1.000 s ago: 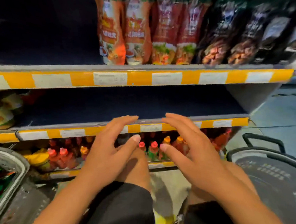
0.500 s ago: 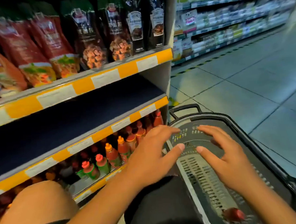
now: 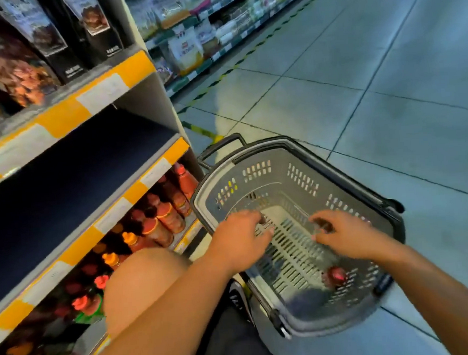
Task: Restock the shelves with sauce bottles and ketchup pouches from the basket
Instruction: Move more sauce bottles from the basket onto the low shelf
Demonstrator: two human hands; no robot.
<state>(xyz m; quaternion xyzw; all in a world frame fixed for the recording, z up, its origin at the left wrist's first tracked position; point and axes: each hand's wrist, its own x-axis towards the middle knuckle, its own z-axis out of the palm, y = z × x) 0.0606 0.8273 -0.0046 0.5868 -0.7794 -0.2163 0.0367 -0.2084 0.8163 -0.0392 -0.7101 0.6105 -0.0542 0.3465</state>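
Grey basket (image 3: 256, 159); hands (image 3: 238, 239) apparently empty above.

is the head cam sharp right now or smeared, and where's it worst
Head view: motion-smeared throughout; worst on both hands' fingers, left hand and right hand, over the basket; sauce bottles soft; wide-angle lens bends the shelf edges.

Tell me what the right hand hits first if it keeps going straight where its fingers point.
Probably the slotted floor of the grey basket: the right hand points down-left into it, nothing visibly between. Depth is unclear.
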